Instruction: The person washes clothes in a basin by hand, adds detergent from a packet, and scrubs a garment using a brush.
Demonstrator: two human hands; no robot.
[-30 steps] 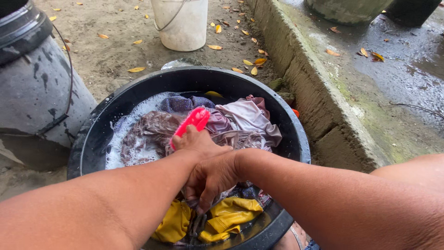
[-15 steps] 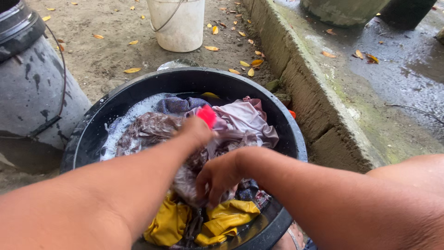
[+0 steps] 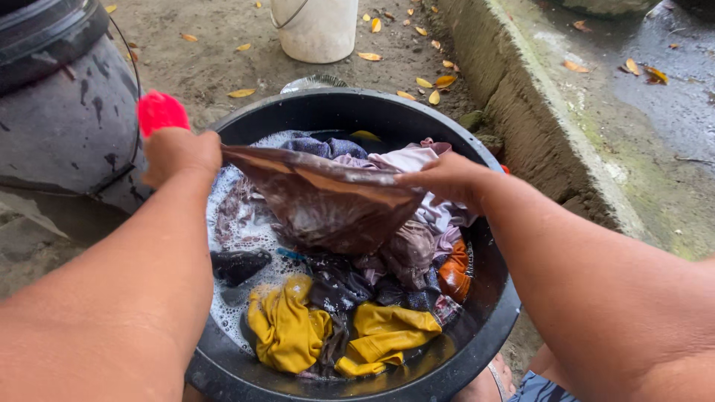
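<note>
While soapy, the limp brown cloth (image 3: 328,205) sags between both hands.

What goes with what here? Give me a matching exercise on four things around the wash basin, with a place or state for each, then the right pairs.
Things:
1. brown cloth
2. red brush
3. yellow garment
4. white bucket

Places or states:
A. on the sandy ground beyond the black basin
B. lying wet at the near side of the basin
C. stretched above the suds between both hands
D. gripped in the left hand, out past the basin's left rim

Pairs: 1-C, 2-D, 3-B, 4-A. The right hand pinches the cloth's other edge.
</note>
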